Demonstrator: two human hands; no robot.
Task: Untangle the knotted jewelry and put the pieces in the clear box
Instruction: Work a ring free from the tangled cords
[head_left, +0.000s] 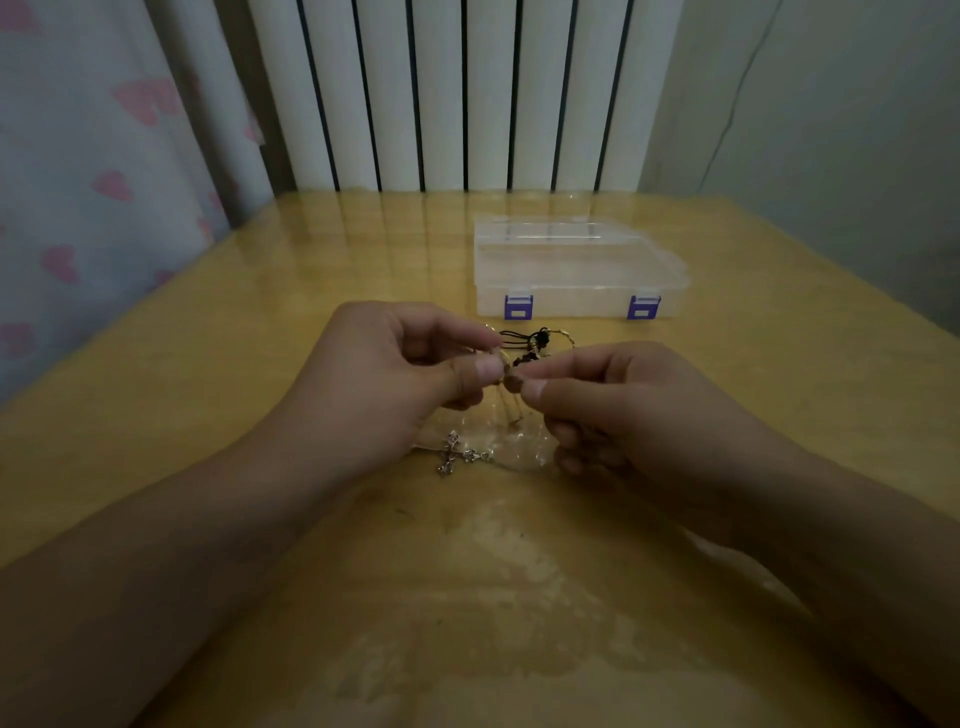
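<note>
Looking down, I see the wooden table (779, 395) under both hands, and the clear box (576, 270) lies closed beyond them, a little to the right. My left hand (395, 374) and right hand (623, 400) meet in the middle, each pinching the knotted jewelry (519, 358) with thumb and finger. Below the hands, a small silver chain (457, 457) rests on the table.

Glossy wood-look bench (753, 395); translucent smooth plastic clear box (576, 270) with purple latches; shiny metal cross pendant (451, 457), black cord (519, 335)
</note>
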